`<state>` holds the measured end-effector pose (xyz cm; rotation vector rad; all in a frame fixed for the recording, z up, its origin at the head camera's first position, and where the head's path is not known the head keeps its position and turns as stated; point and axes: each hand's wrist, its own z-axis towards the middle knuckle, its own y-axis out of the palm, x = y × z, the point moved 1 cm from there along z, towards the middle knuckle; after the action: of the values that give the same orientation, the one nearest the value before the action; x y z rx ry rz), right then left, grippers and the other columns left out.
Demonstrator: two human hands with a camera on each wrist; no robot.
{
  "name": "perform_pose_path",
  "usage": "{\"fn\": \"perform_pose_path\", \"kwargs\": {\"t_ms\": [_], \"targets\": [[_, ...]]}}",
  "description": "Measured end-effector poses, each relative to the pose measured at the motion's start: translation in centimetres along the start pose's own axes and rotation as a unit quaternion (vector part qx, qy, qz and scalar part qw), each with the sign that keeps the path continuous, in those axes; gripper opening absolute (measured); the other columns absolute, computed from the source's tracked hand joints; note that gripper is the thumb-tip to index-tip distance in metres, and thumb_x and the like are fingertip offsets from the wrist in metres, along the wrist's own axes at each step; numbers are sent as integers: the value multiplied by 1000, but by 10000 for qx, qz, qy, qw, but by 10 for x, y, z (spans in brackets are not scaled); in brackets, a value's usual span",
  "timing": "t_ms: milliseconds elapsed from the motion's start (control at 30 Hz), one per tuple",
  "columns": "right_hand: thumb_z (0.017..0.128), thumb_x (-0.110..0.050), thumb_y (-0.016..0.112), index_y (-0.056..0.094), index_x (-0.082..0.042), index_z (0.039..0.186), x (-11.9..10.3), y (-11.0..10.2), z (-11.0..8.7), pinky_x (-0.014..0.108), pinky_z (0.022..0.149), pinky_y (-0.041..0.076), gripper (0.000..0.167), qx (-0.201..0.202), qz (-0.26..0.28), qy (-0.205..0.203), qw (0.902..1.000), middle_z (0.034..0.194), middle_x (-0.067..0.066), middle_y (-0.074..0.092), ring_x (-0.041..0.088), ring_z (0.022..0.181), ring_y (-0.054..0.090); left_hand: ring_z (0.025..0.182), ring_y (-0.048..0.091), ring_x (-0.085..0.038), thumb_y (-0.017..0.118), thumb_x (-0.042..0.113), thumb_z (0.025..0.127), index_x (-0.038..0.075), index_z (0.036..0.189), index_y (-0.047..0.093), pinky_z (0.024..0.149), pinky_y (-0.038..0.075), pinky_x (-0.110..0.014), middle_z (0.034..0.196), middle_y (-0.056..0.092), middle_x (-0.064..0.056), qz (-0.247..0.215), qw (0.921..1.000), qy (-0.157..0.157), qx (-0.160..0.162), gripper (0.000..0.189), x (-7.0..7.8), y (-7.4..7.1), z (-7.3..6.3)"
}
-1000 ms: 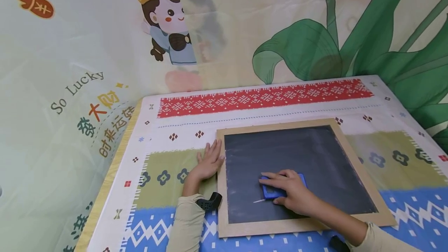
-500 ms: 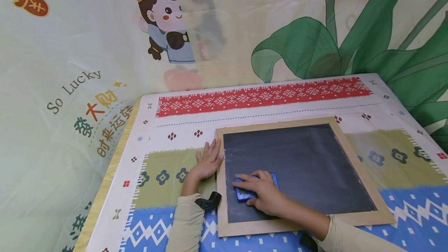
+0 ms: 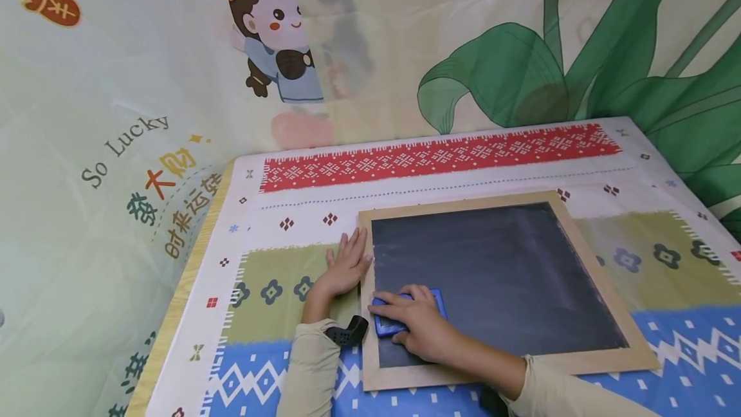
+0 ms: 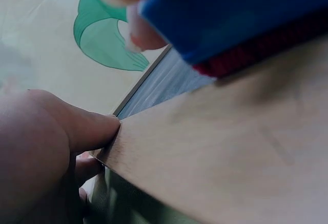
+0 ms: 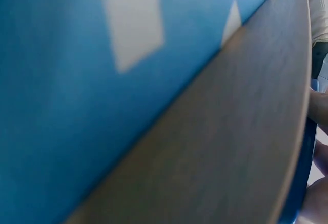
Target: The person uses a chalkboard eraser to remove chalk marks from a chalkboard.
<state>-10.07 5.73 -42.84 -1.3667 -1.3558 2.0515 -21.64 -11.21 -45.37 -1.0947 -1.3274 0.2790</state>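
A blackboard (image 3: 492, 262) in a pale wooden frame (image 3: 585, 360) lies flat on the table. My right hand (image 3: 425, 330) grips a blue blackboard eraser (image 3: 383, 327) from above, at the lower left of the board, right by the frame's left side. In the left wrist view the eraser (image 4: 246, 19) shows a dark red felt underside, close over the wood. My left hand (image 3: 344, 270) rests against the frame's left side with its fingers extended; its thumb (image 4: 97, 129) touches the edge. The right wrist view shows mostly frame and cloth, with the right fingers (image 5: 319, 108) at its edge.
A patterned cloth (image 3: 440, 180) in white, red, olive and blue covers the table. Bare wood shows along the table's left edge (image 3: 193, 275). A printed curtain (image 3: 370, 37) with a cartoon figure and large green leaves hangs behind and to the left.
My right hand has slid the eraser leftward across the board to the frame's left side. A short white chalk mark seen beside it a second ago no longer shows. The left hand stays put.
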Motion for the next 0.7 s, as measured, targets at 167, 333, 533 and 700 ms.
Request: {"fn": "perform_pose_path", "kwargs": {"t_ms": [167,333,533,700], "targets": [[75,-12,72,57,-25,126,1,0,-4,53,93,30,54,-50,-109,-17,9999,135,-2,50,26,111,44,139,-11,-36,31,32,99,11,148,6,102,-13,-63,154,2,-12,12,10000,-9,-34,59,-1,2,0],[75,-12,72,56,-27,126,4,-2,-7,52,92,32,55,-58,-184,-198,9996,135,-2,50,23,108,45,139,-12,-36,31,32,99,11,148,5,102,-13,-62,154,1,-12,-46,9999,-14,-111,59,1,3,0],[76,-15,72,55,-28,128,9,-7,-6,51,92,33,57,-67,-306,-404,9987,136,-3,49,21,107,46,139,-12,-36,32,31,99,11,148,6,102,-14,-62,154,2,-12,-79,10000,27,0,59,3,-1,1],[76,-17,72,53,-30,129,13,-9,-11,51,90,34,59,-182,-276,-383,9987,138,-4,48,20,106,45,139,-12,-36,31,30,99,11,148,6,102,-14,-62,154,1,-12,-48,10000,-26,-64,58,2,-2,0]]}}
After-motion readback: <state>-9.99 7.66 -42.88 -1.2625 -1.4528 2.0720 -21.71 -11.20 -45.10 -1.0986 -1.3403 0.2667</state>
